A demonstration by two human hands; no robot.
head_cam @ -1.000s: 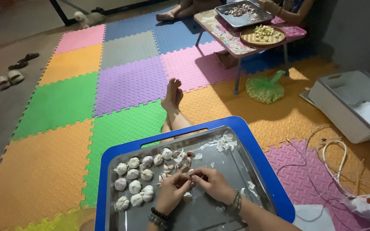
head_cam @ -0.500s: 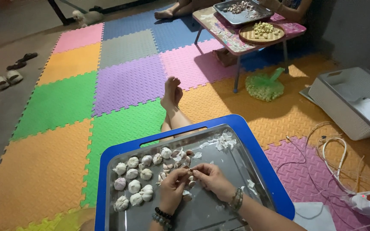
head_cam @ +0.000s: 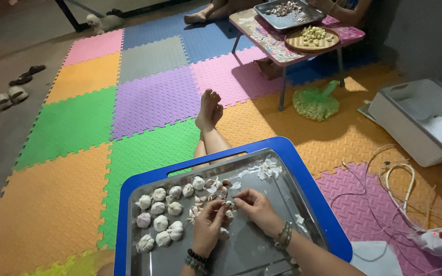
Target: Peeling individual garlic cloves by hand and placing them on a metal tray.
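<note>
My left hand [head_cam: 208,225] and my right hand [head_cam: 254,207] meet over a steel tray [head_cam: 277,179], fingertips pinched together on a small garlic piece [head_cam: 228,205]. The tray rests on a blue lap table [head_cam: 303,176]. Several whole garlic bulbs [head_cam: 159,222] lie in rows on the tray's left side, just left of my left hand. Loose cloves and papery skins [head_cam: 264,167] are scattered at the tray's far edge. Both wrists wear bead bracelets.
My bare feet [head_cam: 209,110] stretch out past the table onto coloured foam floor mats. A low table [head_cam: 269,46] at the back carries another tray and a woven plate of peeled cloves; a person sits behind it. A green mesh bag [head_cam: 315,104], a white basket [head_cam: 420,122] and cords lie right.
My hands stay in the same spot on the tray; the fingers shift slightly while working the garlic piece. Nothing else has moved.
</note>
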